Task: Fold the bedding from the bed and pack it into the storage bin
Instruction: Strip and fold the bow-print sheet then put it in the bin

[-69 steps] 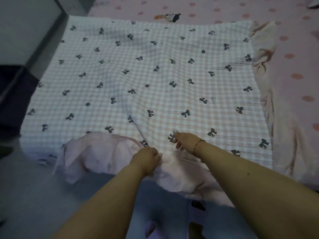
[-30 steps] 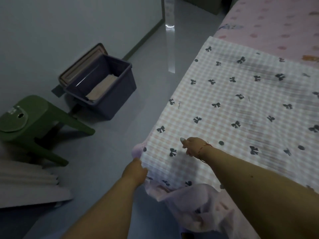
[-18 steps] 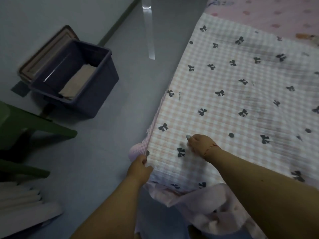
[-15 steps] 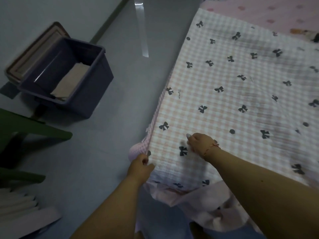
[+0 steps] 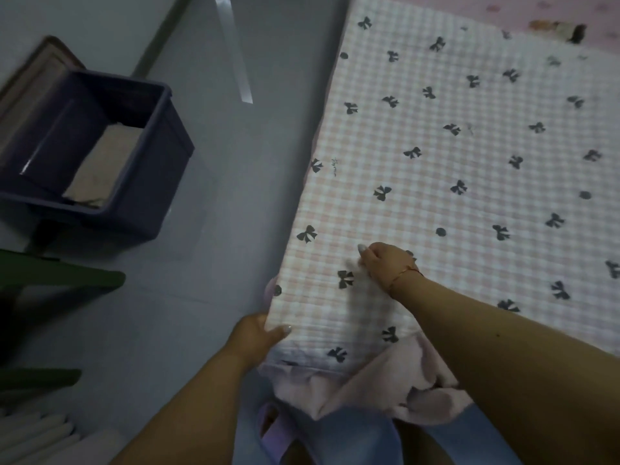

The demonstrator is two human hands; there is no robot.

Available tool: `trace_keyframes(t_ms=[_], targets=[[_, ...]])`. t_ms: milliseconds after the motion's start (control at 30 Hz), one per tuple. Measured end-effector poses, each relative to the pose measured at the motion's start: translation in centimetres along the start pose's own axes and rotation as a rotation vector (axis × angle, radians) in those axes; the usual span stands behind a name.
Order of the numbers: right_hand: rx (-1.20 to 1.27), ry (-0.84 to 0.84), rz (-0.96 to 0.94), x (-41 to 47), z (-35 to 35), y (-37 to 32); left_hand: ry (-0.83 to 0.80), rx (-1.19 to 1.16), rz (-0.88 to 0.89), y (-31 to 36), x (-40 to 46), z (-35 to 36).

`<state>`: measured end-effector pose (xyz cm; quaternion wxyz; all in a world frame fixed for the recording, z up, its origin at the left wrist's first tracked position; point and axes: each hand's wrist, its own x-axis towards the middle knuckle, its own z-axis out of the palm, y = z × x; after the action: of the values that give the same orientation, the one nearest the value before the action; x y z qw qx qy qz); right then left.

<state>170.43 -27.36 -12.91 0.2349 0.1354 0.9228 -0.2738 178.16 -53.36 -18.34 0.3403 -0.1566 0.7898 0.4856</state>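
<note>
Bedding, the pink-checked quilt with dark bows (image 5: 469,169), lay spread over the bed (image 5: 536,11); its near-left corner sat at the bed's edge, pale pink underside (image 5: 362,391) hanging toward the floor. Since a couple of seconds before, both hands had shifted from the middle of the near hem to this left corner; the view had swung with them, bringing the storage bin (image 5: 151,156) into sight. Left hand (image 5: 258,333) grasped the corner edge, thumb on top, fingers hidden beneath; half a second earlier it had been slightly farther up the side edge. Right hand (image 5: 385,263) stayed clenched on a pinch of fabric a little way in from the corner, scarcely moved. Bin stood on the floor well apart to the left, a folded tan item (image 5: 100,162) already inside; green stool (image 5: 60,280) beside it. Judgement: corner secured, quilt not yet folded; next likely a lift to carry this corner across; packing some way off.
</note>
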Motion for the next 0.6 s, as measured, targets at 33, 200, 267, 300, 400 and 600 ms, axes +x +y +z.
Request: trace_keyframes(t_ms=[33,200,267,300,400,600], targets=[[-0.018,0.000,-0.001,-0.1,0.2,-0.2,-0.029,-0.009,-0.005,0.2,-0.1,0.4],[-0.063,-0.003,-0.001,-0.7,1.0,-0.1,-0.147,-0.025,0.086,1.2,0.5,2.1],[-0.046,0.000,0.017,-0.8,1.2,0.5,-0.195,-0.126,0.006,1.4,0.9,2.1],[-0.037,0.002,0.027,-1.0,1.3,0.8,-0.216,-0.160,-0.042,1.6,1.1,2.2],[-0.027,0.009,0.020,-1.3,1.8,1.5,-0.238,-0.239,-0.147,1.8,1.6,3.1],[0.008,0.030,-0.209,-2.4,2.6,-0.7,-0.258,-0.269,-0.192,2.1,2.1,4.1]])
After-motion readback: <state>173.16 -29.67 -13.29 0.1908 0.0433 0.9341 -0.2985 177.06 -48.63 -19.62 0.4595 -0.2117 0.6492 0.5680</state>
